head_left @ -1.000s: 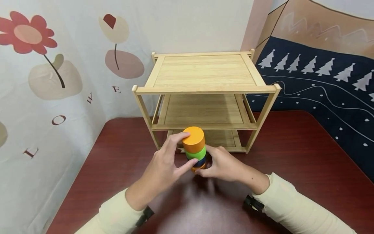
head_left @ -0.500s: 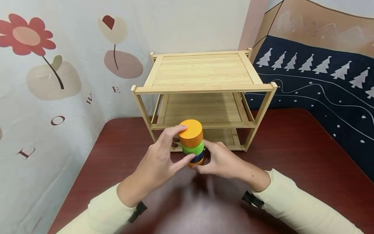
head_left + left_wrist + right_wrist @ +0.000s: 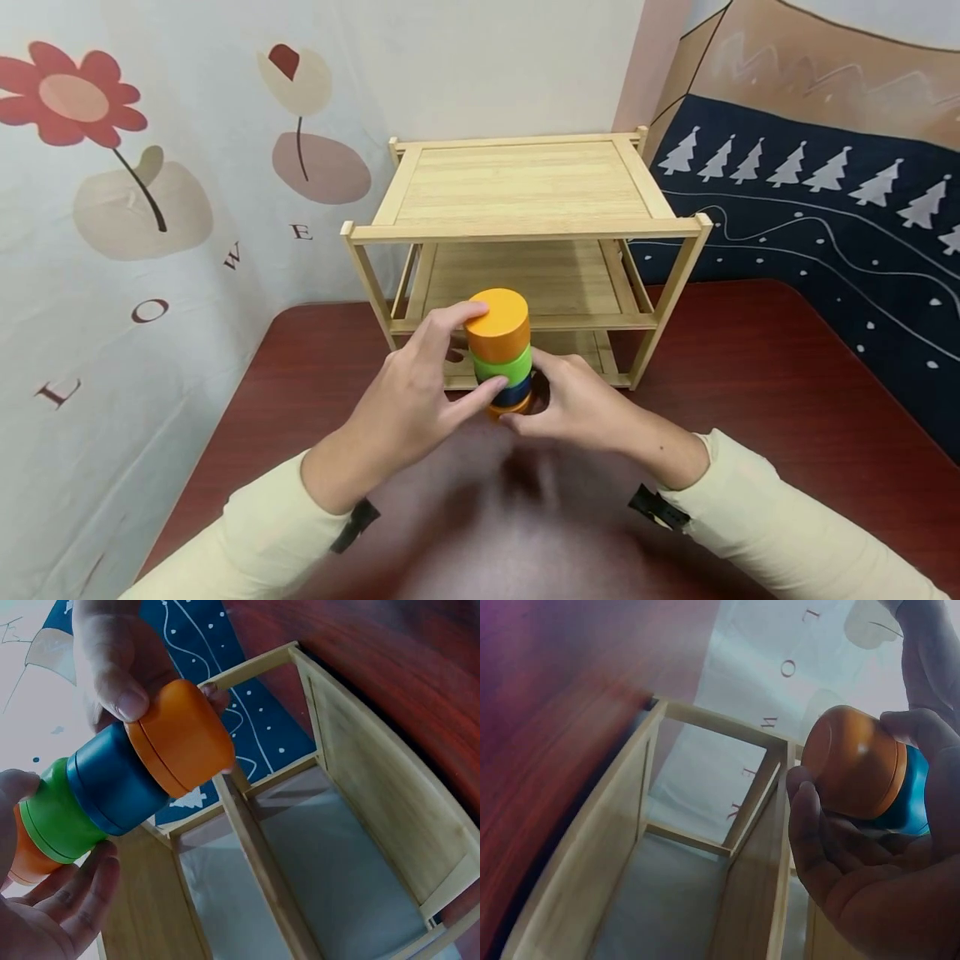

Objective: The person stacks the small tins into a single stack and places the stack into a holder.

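Between both hands stands an upright column of small round jars. From the top come an orange jar [image 3: 497, 321], a green jar [image 3: 513, 365], a blue jar [image 3: 513, 393] and another orange jar [image 3: 182, 739]. My left hand [image 3: 412, 387] grips the upper part, its index finger at the top jar's edge and its thumb across the green and blue ones. Lower down, my right hand [image 3: 581, 408] holds the bottom orange jar, thumb on the near side; the right wrist view shows its fingers curled around that jar [image 3: 855, 761]. The column's shadow falls on the table beneath it.
Just behind the jars stands a wooden shelf rack [image 3: 525, 227] with three tiers, overlapped by the column in the head view. It rests on a dark red table [image 3: 750, 375]. Printed cloths [image 3: 187, 83] hang behind and at the sides.
Both hands have raised the jar column, which now appears higher against the rack in the head view. Their grip looks the same.
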Available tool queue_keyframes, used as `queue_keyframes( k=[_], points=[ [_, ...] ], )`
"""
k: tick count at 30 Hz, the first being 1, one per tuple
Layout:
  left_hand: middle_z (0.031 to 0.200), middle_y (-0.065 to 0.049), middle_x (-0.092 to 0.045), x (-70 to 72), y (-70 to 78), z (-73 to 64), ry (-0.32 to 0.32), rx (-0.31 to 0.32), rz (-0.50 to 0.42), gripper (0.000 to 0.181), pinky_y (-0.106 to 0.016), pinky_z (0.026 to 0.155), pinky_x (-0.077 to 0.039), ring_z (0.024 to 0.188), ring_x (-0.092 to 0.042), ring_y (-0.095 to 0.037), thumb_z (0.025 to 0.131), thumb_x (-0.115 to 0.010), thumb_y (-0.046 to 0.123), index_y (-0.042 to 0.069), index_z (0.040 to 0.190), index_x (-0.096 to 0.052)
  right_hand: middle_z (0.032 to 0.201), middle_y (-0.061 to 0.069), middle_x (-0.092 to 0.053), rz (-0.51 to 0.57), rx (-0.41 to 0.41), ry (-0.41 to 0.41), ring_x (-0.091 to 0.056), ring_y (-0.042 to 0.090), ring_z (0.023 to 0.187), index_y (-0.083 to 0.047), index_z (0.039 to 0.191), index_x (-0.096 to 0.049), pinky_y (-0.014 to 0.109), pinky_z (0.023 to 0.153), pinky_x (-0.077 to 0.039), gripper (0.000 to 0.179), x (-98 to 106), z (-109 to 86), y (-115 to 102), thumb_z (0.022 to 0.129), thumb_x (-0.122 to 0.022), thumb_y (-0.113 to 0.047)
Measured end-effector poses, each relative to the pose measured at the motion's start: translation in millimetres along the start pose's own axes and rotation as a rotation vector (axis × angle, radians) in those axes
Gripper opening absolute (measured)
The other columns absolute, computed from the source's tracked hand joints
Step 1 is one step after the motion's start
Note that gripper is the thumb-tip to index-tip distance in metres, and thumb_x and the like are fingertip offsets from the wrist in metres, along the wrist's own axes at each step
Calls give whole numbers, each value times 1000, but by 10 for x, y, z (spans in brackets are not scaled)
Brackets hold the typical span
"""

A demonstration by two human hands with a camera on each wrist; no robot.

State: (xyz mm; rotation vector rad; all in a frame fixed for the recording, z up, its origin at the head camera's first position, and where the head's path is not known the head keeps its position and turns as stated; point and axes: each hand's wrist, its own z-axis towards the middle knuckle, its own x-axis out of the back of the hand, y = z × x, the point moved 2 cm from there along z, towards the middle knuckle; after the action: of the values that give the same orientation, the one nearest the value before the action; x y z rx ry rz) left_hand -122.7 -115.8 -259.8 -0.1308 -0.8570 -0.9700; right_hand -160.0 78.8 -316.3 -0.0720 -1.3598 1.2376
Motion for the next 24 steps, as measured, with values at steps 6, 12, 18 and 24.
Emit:
queue_keyframes(
  k=[6,12,18,24],
  points=[
    [132,-13,-56,55,27,85,5,-29,-6,75,-27,80,-57,101,-65,-19,82,-84,18,4,140,-39,95,-5,-71,-28,1,6,-65,5,78,-15,115,-61,24,71,-55,45,94,18,-66,77,-83,-25],
    [133,-12,-57,121,53,164,13,-9,-40,71,-27,83,-57,97,-67,-18,84,-81,19,4,139,-38,95,-5,-71,-26,-10,1,-64,7,77,-17,117,-61,29,69,-57,45,191,35,-149,78,-83,-24],
    [132,-12,-57,160,73,255,11,-13,-55,68,-27,84,-57,101,-65,-18,86,-79,17,4,138,-37,96,-5,-70,-42,-16,-3,-64,9,78,-16,119,-60,31,70,-56,47,280,53,-202,79,-83,-27],
    [132,-11,-56,206,88,335,6,5,-74,66,-26,84,-57,100,-66,-18,88,-77,17,5,138,-36,103,-4,-71,-48,-57,-31,-66,9,84,-16,123,-58,30,78,-57,51,372,84,-254,80,-82,-29]
  ],
)
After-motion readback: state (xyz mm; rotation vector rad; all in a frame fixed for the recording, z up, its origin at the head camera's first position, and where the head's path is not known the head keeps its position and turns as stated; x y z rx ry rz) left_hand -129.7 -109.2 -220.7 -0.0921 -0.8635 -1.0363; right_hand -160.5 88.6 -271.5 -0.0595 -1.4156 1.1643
